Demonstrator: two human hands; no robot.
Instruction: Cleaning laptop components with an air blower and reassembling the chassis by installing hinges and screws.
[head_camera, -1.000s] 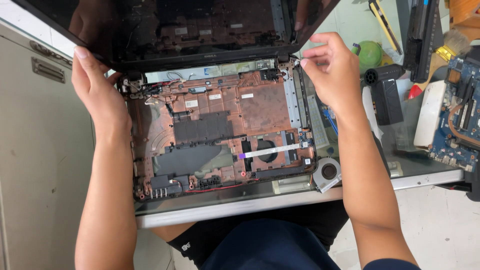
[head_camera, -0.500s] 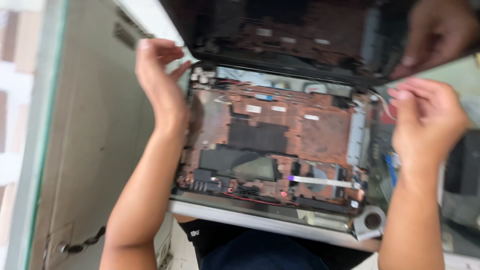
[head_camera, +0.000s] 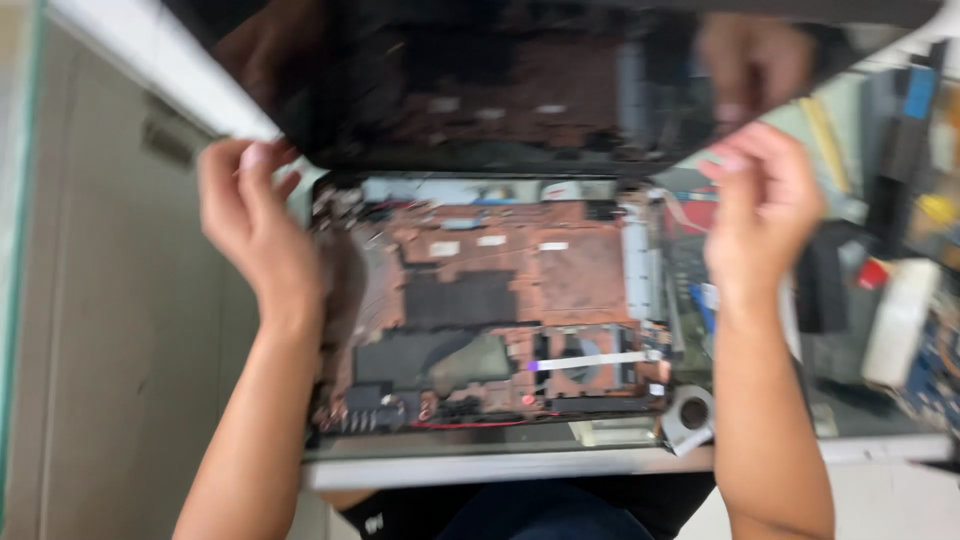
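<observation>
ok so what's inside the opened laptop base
Reddish inner shell of the laptop base, black panels, a white ribbon cable over a fan. The blur hides small parts; hands cover both back corners.

The laptop screen (head_camera: 520, 90) was glossy black and carried dim reddish reflections. The opened laptop base (head_camera: 500, 310) showed a coppery-red inner shell with dark grey and black patches, small white labels, and a white ribbon cable (head_camera: 600, 361) tipped purple. A thin red wire (head_camera: 480, 423) ran along its front edge. The table edge (head_camera: 480, 467) was pale grey.
</observation>
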